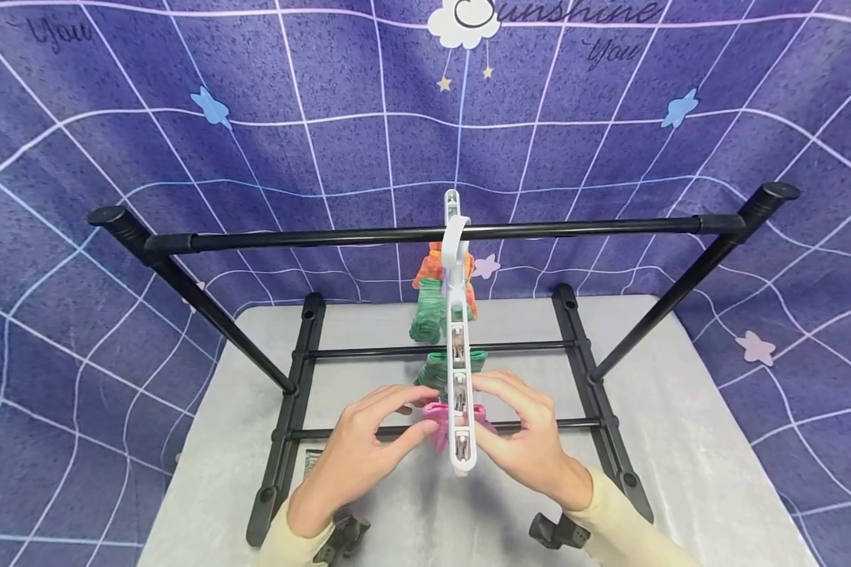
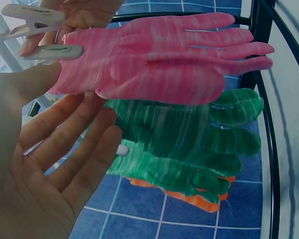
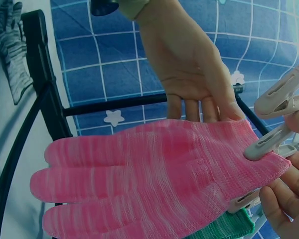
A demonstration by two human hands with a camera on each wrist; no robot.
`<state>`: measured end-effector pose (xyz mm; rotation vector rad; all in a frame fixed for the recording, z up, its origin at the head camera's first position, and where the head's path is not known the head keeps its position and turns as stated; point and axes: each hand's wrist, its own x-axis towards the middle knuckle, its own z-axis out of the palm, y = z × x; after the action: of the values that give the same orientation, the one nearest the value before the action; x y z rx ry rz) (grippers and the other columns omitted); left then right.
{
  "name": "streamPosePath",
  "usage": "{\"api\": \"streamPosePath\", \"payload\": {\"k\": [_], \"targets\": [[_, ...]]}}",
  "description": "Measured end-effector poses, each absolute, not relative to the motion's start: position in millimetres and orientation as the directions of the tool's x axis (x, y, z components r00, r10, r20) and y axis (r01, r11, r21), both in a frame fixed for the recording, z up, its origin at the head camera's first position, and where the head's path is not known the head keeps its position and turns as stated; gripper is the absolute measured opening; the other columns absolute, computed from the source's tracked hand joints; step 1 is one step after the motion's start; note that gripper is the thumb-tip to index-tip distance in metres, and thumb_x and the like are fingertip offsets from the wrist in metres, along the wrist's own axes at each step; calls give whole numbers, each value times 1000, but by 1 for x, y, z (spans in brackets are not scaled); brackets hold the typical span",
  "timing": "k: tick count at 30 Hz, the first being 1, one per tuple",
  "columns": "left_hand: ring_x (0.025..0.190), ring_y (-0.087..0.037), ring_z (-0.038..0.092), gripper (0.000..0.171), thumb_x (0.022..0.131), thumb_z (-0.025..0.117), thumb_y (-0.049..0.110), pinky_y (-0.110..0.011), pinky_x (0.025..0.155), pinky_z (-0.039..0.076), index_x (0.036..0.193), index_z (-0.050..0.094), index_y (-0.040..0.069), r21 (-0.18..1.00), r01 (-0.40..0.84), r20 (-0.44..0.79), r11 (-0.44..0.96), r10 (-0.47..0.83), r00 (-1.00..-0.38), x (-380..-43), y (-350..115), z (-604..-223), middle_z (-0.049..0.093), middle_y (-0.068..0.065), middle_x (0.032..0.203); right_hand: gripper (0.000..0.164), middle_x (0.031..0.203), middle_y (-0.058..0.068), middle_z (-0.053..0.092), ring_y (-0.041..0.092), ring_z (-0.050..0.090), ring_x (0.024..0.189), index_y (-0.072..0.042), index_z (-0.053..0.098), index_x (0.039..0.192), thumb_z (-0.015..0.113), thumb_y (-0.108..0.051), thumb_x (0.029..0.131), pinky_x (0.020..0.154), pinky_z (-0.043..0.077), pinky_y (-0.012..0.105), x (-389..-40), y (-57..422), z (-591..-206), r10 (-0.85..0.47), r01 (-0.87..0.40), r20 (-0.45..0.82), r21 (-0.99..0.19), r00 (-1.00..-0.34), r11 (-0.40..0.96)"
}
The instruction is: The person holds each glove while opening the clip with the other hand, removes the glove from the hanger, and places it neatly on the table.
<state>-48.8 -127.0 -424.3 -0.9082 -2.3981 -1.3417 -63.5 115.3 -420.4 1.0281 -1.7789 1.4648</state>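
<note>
At the centre we see the left hand [image 1: 369, 441], its fingers loosely extended and spread, thumb and forefinger well apart, around one edge of a pink glove's cuff. Opposite, the right hand [image 1: 528, 433] curves near the other edge; with its thumb tip partly hidden in the head view, we cannot tell whether it grips the cuff or a clip. Between the hands hangs the pink glove [image 2: 149, 62], a fine knit streaked with paler threads, its fingers round-ended. Across its cuff we note a smooth, pale clip [image 3: 269, 142] with a long, rounded nose and a slot along its body. Above runs the white hanger [image 1: 457, 303], a narrow, glossy bar with rounded ends and a curved hook. Beyond the pink glove we find green gloves [image 2: 164, 132] of similar streaked knit, then orange fabric [image 2: 202, 201]. The hook sits over the crossbar of a black tubular rack [image 1: 340, 237], whose flat, round-ended feet stand on a pale grey surface [image 1: 206, 472]. On this surface we also observe a grey striped glove [image 3: 12, 55]. Outermost is a softly draped blue-violet cloth [image 1: 326, 79] printed with pale grid lines and stars.
</note>
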Motion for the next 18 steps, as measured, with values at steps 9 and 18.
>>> {"api": "streamPosePath", "payload": {"k": [9,18], "targets": [[105,-10,71,37,99,80,18,-32,94,60,135,72,19,665,653,513,363,414,-752,-51,-120,-421,76,8,121,31,108,17,77,27,72,101,3,74,122,77,-19,101,96,56,26,-64,115,-420,-177,-857,839,-508,-515,86],[106,-12,73,33,98,80,13,-25,96,58,130,75,17,663,669,542,336,401,-738,-52,-116,-421,77,6,119,29,106,17,77,28,72,98,4,74,121,77,-17,101,97,56,26,-64,115,-420,-176,-860,842,-504,-510,82]]}}
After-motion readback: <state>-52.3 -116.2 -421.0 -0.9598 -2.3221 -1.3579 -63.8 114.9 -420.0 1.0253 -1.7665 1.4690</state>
